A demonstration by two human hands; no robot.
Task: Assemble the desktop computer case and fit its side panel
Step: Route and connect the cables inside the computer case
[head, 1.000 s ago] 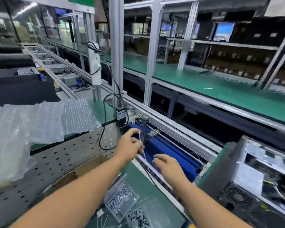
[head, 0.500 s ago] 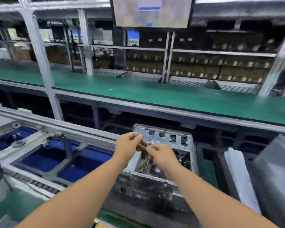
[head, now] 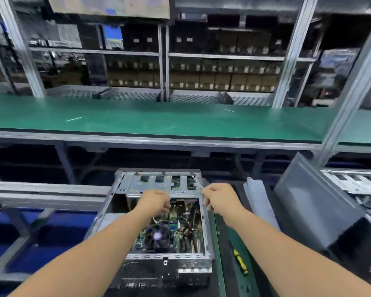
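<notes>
We see the case (head: pixel 154 224) at lower centre, a screwdriver (head: pixel 240 262) just right of it, a panel (head: pixel 313 202) at far right, a shelf (head: pixel 150 118) behind across the frame.

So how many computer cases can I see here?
2. One open case lies under both hands, circuit board showing. A second sits at the far right, mostly hidden behind a leaning grey panel. More may be out of view.
</notes>
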